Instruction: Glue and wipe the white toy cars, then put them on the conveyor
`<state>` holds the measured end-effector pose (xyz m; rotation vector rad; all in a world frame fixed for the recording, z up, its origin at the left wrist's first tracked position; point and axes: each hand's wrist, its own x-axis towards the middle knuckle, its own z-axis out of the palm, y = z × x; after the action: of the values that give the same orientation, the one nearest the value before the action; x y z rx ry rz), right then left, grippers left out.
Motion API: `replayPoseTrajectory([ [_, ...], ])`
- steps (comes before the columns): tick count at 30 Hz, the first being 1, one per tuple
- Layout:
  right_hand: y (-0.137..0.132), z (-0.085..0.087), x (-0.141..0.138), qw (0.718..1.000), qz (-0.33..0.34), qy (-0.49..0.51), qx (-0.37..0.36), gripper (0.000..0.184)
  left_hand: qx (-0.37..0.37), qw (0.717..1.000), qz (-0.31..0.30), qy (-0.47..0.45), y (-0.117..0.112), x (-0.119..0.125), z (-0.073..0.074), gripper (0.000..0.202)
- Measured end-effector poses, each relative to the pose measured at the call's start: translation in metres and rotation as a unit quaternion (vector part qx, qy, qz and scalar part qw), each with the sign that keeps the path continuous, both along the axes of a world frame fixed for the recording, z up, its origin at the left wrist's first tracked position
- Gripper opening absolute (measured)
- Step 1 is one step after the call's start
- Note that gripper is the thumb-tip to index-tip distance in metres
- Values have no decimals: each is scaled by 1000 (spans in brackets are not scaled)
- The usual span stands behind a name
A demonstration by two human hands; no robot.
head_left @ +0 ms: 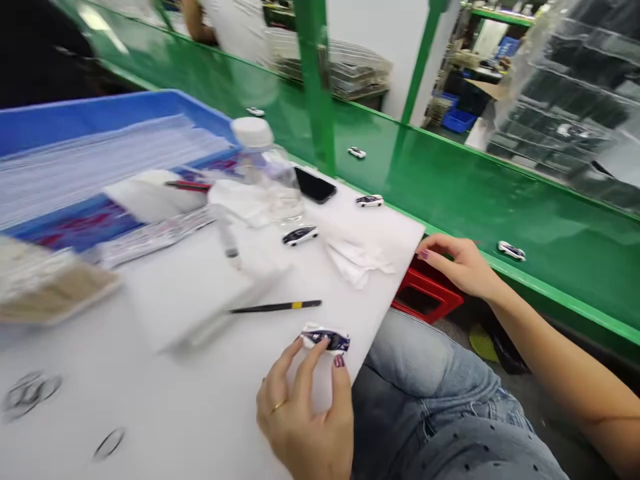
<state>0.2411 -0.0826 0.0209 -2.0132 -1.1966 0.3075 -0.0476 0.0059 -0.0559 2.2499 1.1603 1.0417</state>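
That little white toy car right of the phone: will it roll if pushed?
The toy car seems to stand on its wheels on the smooth white board, so it will probably roll. Its glossy body may slip when pinched.

no legible txt, print on blue-red sheet (75,223) too blurred, toy car (325,340) markings too small

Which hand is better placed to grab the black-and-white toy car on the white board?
Right hand, probably: free on the board edge, while the left hand pinches another car in white tissue.
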Motion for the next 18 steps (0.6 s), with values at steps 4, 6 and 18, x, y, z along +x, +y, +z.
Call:
replayPoseTrajectory([
  [4,99,-6,-7,995,45,-75,-39,13,-28,998,50,-31,-9,10,7,22],
  [6,132,-18,-11,994,30,-89,-52,20,-26,996,61,-51,-9,10,9,22],
  [18,166,-54,15,992,88,82,44,23,-107,978,69,-166,-29,9,32,29],
])
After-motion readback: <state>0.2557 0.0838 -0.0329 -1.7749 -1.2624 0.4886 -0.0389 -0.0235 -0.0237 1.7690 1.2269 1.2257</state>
